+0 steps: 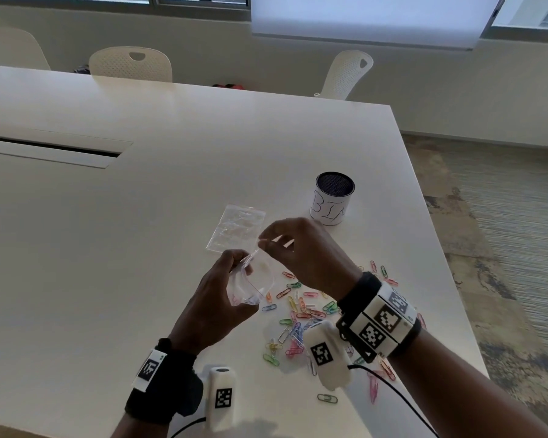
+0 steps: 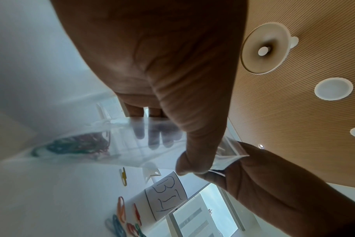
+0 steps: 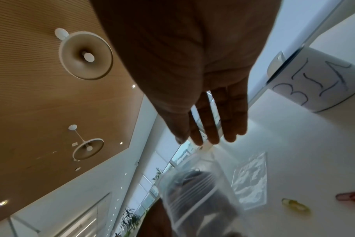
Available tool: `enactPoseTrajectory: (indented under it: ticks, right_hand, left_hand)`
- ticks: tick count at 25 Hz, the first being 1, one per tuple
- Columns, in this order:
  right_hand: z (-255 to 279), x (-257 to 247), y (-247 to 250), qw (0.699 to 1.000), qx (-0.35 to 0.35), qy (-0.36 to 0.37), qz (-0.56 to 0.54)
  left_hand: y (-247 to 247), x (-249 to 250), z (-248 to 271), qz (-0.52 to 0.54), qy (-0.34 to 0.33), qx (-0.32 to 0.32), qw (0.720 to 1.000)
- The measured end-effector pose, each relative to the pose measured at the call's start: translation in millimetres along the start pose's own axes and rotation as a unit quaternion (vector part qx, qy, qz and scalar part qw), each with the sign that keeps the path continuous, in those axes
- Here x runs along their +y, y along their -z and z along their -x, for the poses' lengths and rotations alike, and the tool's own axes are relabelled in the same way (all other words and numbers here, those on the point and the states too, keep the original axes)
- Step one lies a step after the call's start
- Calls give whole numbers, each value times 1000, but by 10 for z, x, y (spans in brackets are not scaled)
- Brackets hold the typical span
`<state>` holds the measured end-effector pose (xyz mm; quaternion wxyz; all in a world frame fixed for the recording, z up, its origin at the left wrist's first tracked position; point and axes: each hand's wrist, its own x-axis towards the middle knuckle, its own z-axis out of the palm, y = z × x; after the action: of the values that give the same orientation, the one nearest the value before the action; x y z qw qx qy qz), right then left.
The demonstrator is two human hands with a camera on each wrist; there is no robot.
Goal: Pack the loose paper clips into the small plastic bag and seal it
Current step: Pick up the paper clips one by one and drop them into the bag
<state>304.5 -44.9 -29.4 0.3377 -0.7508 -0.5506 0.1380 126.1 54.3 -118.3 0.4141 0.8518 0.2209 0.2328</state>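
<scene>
Both hands are up off the table (image 1: 140,191) working the same little bag (image 1: 250,286): the left hand (image 1: 215,298) has it cupped from below, fingers curled round the lower part with the thumb pressing the plastic near the mouth, and the right hand (image 1: 301,254) is pinching the top edge of the bag between thumb and fingertips, so the two hands are pretty much together, joined by the plastic. The bag hangs above the table in front of the person, mouth up and pulled open between the two grips. From the left wrist view you can see a few clips already sitting bunched in the bottom of it, green and reddish ones, though it's blurry. Most of the clips (image 1: 301,320) are on the table, a colourful scatter just under and around the right wrist and spreading toward the near edge, with one green one off on its own closer to the person. Just past the hands, flat on the table, lies a spare bag (image 1: 238,229), clear and crinkled. Further back and to the right of that stands a can (image 1: 332,200) with a dark mesh inside and a white paper label with "BIN" handwritten on it. Behind the table there are white chairs (image 1: 130,63) and a window blind (image 1: 367,20).
</scene>
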Motion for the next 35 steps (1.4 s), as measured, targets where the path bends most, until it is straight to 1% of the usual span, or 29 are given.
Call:
enactPoseTrajectory:
  ticks: [3, 4, 5, 7, 10, 12, 15, 18, 20, 22, 24, 27, 30, 33, 35]
  right_hand:
    - [-170, -21, -72, 994, -53, -100, 8]
    - [-216, -24, -78, 989, -73, -127, -6]
    - [-243, -36, -77, 986, -85, -138, -28]
    - [-257, -54, -68, 989, -69, -115, -57]
    - [-217, -85, -46, 998, -1, -50, -24]
    - [-195, -63, -38, 999, 21, -38, -10]
    - [-172, 41, -15, 998, 6, -60, -12]
    - [-150, 142, -7, 997, -6, -73, 8]
    - [-122, 204, -27, 996, -27, -79, 28]
    - [-80, 258, -84, 995, -57, -74, 45]
    - [-41, 281, -194, 994, -93, -41, 46]
    - [-14, 245, -442, 984, -164, 43, 49]
    - [-52, 162, -707, 969, -216, 107, 54]
    - [-87, 49, -944, 952, -253, 159, 67]
    - [-92, -3, -1061, 940, -264, 204, 76]
  left_hand:
    - [-21, -3, -7, 6, -12, 1, 1000]
    - [-29, 0, -8, 11, -13, 0, 1000]
    - [-35, 6, -10, 13, -15, 0, 1000]
    - [-40, 10, -14, 15, -18, 0, 1000]
    - [-18, -29, -14, 19, -17, 6, 1000]
    - [6, -57, -12, 29, -8, 9, 999]
    - [4, -35, -4, 55, 0, 7, 998]
    - [-22, -29, -15, 54, -20, 5, 998]
    - [-18, -29, -15, 54, -23, 7, 998]
    - [33, -5, -11, 81, -14, 18, 996]
    - [167, 28, -13, 114, -10, 50, 992]
    - [476, 54, -15, 121, -10, 90, 988]
    - [718, 39, 20, 58, -14, 87, 994]
    - [771, 6, 86, 39, 3, 95, 995]
    - [746, -49, 125, 40, 10, 103, 994]
